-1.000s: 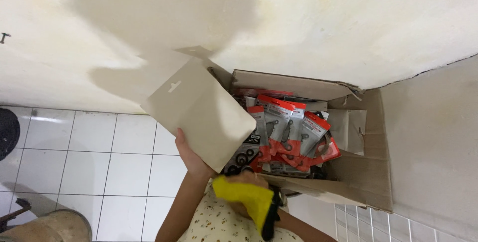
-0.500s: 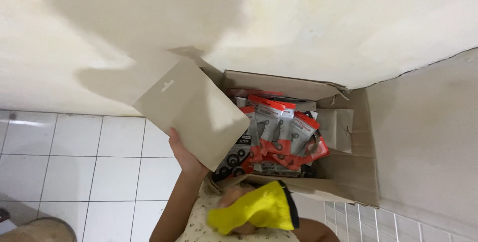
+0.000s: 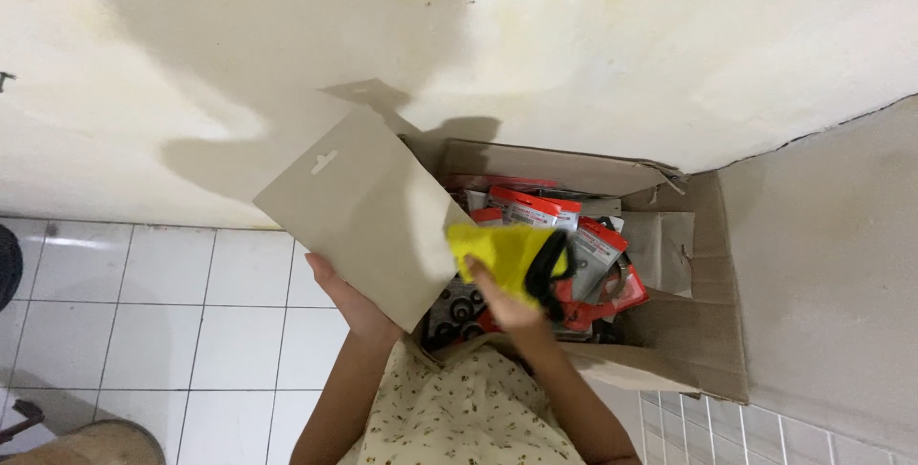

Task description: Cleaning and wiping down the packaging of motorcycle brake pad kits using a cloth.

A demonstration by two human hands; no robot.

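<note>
Yellow package (image 3: 499,253), with a black band along its right edge, sat pinched in the right hand (image 3: 504,301) just above the open cardboard box (image 3: 703,331), over the box's left half. Left of the box's opening, the left hand (image 3: 349,301) was pressed flat beneath the raised flap (image 3: 359,212), a plain brown panel with a small hang-slot cutout near its upper edge. If that hand eased off, the flap would likely drop onto the right hand and the yellow package. A loose pinch could let the package slip down among the packs, I judged. Inside the box lay grey packets with red header cards (image 3: 535,207), stacked toward the far wall, and a clear pack of black rings (image 3: 457,307) near the front-left corner. Beside the box, white floor tiles (image 3: 143,312) spread to the left.
</note>
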